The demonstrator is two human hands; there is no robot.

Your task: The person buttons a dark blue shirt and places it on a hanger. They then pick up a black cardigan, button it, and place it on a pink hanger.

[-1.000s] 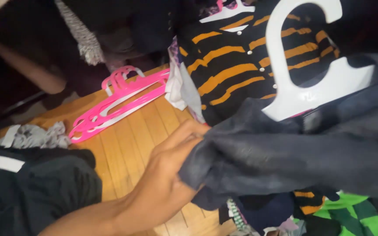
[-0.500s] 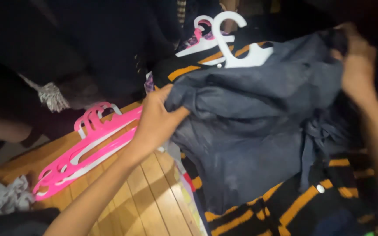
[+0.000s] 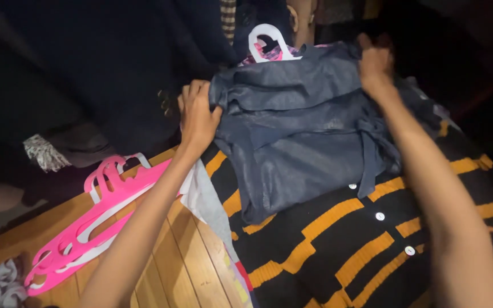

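Atop the striped cardigan [image 3: 360, 251] we pinch the grey-blue garment [image 3: 300, 125]: left hand [image 3: 196, 117] & right hand [image 3: 375, 65] fingers clamped on its top corners. Soft, light, prob. slippery; corners grip best.

Grey garment [image 3: 303, 131] now flat — on striped cardigan [image 3: 372, 251].

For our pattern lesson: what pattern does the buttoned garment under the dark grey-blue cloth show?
Black with orange horizontal stripes and white buttons, clearest in the head view.
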